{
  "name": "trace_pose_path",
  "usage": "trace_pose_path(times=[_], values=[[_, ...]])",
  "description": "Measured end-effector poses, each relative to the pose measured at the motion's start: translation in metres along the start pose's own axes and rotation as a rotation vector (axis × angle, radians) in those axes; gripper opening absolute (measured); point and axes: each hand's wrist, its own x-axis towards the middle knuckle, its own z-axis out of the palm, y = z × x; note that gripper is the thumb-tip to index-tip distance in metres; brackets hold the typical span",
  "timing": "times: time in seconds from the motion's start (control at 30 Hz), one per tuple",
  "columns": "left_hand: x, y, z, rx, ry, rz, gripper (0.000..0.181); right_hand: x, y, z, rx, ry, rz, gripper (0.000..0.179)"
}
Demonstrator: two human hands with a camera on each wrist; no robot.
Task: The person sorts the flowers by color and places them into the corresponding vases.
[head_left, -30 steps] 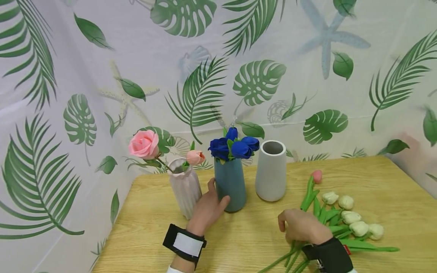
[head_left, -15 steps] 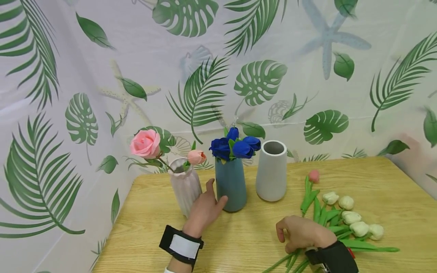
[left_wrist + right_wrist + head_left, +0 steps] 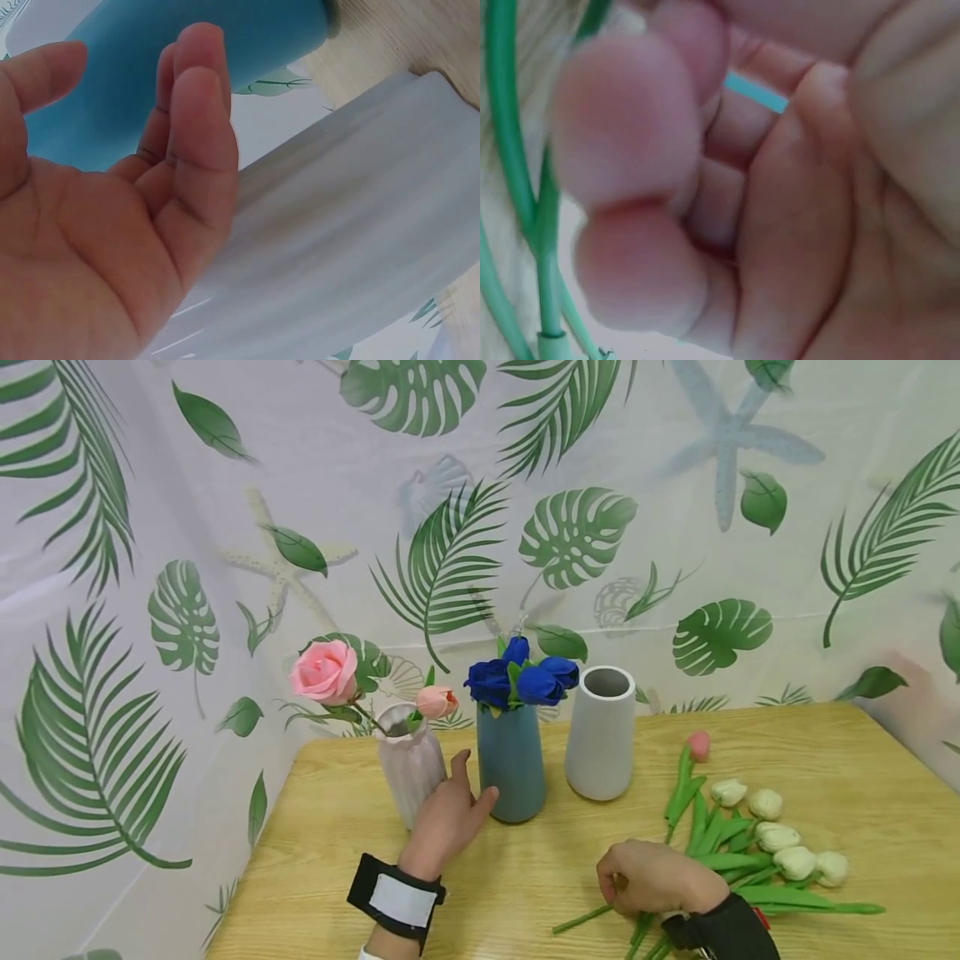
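My left hand (image 3: 444,827) is between the ribbed pale pink vase (image 3: 408,768) and the blue vase (image 3: 512,768), fingers relaxed and grasping nothing. In the left wrist view, its fingertips overlap the blue vase (image 3: 277,34), with the ribbed vase (image 3: 337,217) right behind the fingers. Over the tulip stems, my right hand (image 3: 656,877) has its fingers curled at a thin green stem (image 3: 581,919) that sticks out to the left. The right wrist view shows stems (image 3: 547,262) beside the curled fingertips; the pinch point is hidden.
A white vase (image 3: 602,735) stands right of the blue one. White tulips (image 3: 776,837) and a pink tulip (image 3: 698,746) lie on the wooden table (image 3: 885,793). Blue flowers (image 3: 540,685) fill the blue vase; a pink rose (image 3: 324,672) and a peach tulip (image 3: 437,702) lean from the ribbed vase.
My right hand has moved slightly left and toward me, and the stem's end has swung up and left. The left hand has drawn slightly back from the blue vase.
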Motion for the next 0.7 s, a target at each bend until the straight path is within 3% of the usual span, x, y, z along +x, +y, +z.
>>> trace_pose_path(times=[0.1,0.2,0.3,0.37,0.5,0.6,0.7], values=[[-0.001,0.0,-0.002,-0.013,0.0,0.003,0.071,0.0,-0.003,0.0,-0.067,0.057,-0.019,0.017],[-0.001,0.0,-0.004,-0.03,0.001,-0.006,0.071,0.0,-0.01,0.001,-0.14,0.173,-0.032,0.009],[-0.001,0.0,-0.005,-0.036,0.006,-0.008,0.07,0.002,-0.02,0.001,-0.071,0.299,0.039,0.001],[-0.001,-0.001,-0.006,-0.035,0.007,-0.008,0.07,0.006,-0.026,0.002,0.093,0.386,0.105,0.007],[-0.002,-0.001,-0.007,-0.03,0.007,-0.005,0.069,0.016,-0.04,0.01,0.636,0.629,0.213,0.033],[-0.003,-0.001,-0.008,-0.029,0.01,0.0,0.068,0.021,-0.054,0.017,1.064,0.797,0.209,0.043],[-0.004,-0.001,-0.009,-0.031,0.018,0.01,0.068,0.022,-0.066,0.021,1.422,0.87,0.189,0.032]])
